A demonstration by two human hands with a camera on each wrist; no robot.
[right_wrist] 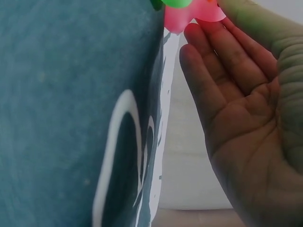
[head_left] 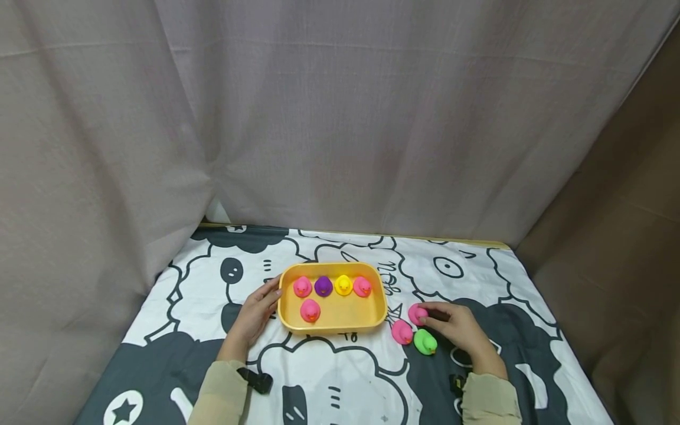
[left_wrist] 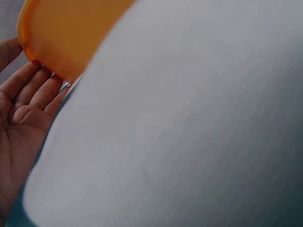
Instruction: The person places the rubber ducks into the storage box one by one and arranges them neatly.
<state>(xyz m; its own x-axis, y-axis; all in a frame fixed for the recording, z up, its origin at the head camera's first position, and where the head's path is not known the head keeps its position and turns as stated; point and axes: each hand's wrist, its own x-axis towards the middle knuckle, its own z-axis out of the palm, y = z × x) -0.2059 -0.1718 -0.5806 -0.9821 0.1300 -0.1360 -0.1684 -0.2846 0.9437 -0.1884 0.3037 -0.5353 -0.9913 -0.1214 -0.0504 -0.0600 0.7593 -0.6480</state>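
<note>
A yellow tray holds several small rubber ducks: a purple duck, a yellow duck and several pink ones. At the tray's left end, my left hand holds the rim, thumb at the top edge and fingers against the outer wall in the left wrist view. My right hand pinches a pink duck between thumb and fingers, right of the tray. Close by on the cloth are another pink duck and a green duck.
A black, white and grey cartoon cloth covers the table. Grey curtain hangs behind and to the left, with brown fabric on the right. Dark straps with small devices sit at both wrists.
</note>
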